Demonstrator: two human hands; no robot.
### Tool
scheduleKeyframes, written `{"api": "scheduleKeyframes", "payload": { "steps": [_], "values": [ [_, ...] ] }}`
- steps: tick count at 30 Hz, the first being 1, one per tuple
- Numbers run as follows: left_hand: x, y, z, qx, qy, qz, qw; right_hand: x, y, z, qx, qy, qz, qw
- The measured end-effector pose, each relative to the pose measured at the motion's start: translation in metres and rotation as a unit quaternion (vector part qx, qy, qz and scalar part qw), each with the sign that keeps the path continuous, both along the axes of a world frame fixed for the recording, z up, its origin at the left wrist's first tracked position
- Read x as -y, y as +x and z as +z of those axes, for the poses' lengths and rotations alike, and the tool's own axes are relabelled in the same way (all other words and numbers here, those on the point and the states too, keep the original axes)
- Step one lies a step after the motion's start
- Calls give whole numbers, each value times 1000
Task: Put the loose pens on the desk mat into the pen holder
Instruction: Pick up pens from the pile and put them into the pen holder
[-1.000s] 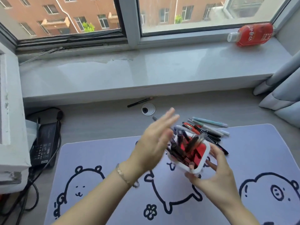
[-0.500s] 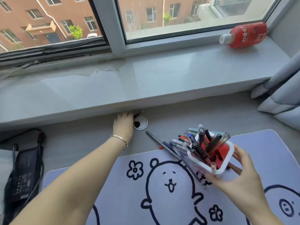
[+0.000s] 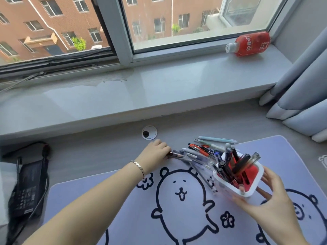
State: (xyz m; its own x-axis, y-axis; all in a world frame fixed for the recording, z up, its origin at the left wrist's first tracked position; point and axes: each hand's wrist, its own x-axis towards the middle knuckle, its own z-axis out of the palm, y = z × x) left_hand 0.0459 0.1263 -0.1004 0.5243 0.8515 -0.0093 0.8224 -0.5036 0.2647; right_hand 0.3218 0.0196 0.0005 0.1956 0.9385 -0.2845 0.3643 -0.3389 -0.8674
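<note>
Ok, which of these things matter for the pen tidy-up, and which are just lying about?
Job: loose pens, pen holder, desk mat, left hand on a pen, right hand holding the holder.

Lying about: red bottle, power adapter, cable grommet, curtain.

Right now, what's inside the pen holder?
The pen holder, held by the right hand, has several dark pens standing in it against a red inner part. Their lower ends and the bottom are hidden by its white wall.

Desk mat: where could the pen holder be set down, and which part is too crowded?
Free: the desk mat near the left forearm. Crowded: its far edge, where loose pens lie between left hand and pen holder.
</note>
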Motion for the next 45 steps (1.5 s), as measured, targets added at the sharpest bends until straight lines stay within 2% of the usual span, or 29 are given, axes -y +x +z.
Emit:
{"api": "scheduleKeyframes", "payload": {
  "steps": [2,3,4,6,8,10,12,13,14,15,17,20,22,26,29,33,36,39,40,43,45],
  "values": [
    [11,1,5,26,-8,55,998,7,2,1,-5,-4,10,1000],
    [20,2,12,80,-39,111,990,11,2,1,-8,-8,16,1000],
    [29,2,21,155,-76,180,968,14,1,1,-11,-12,20,1000],
    [52,8,49,332,-144,273,891,21,-2,-1,-15,-16,36,999],
    [75,18,84,490,-138,278,815,28,-9,-5,-6,-15,69,997],
    [95,33,117,601,-113,249,751,35,-17,-11,3,-27,105,994],
    [112,51,133,645,-126,229,718,42,-28,-17,11,-53,133,990],
    [119,61,134,642,-144,232,717,45,-33,-20,18,-56,144,988],
    [126,70,133,626,-167,241,723,48,-37,-23,22,-52,152,987],
    [132,76,130,591,-170,255,746,50,-40,-24,23,-47,159,986],
    [138,80,125,524,-102,266,803,54,-44,-24,15,-40,173,984],
    [140,71,122,529,14,192,827,58,-44,-24,11,-22,183,983],
    [142,67,119,532,57,174,827,60,-44,-21,12,-12,187,982],
    [144,67,117,571,95,222,785,58,-46,-18,24,11,193,981],
    [147,66,118,557,114,216,794,56,-46,-18,29,19,196,980],
    [145,67,124,596,112,217,765,55,-46,-18,35,25,196,980],
    [147,65,125,584,132,203,775,56,-49,-16,42,36,203,978],
    [151,66,116,523,114,208,818,58,-52,-17,41,40,204,977],
    [152,67,112,475,102,213,848,58,-52,-18,45,45,203,977],
    [156,69,107,254,90,190,944,57,-51,-22,61,54,209,975],
    [158,66,111,209,51,127,968,58,-50,-24,55,57,220,972]
  ]
}}
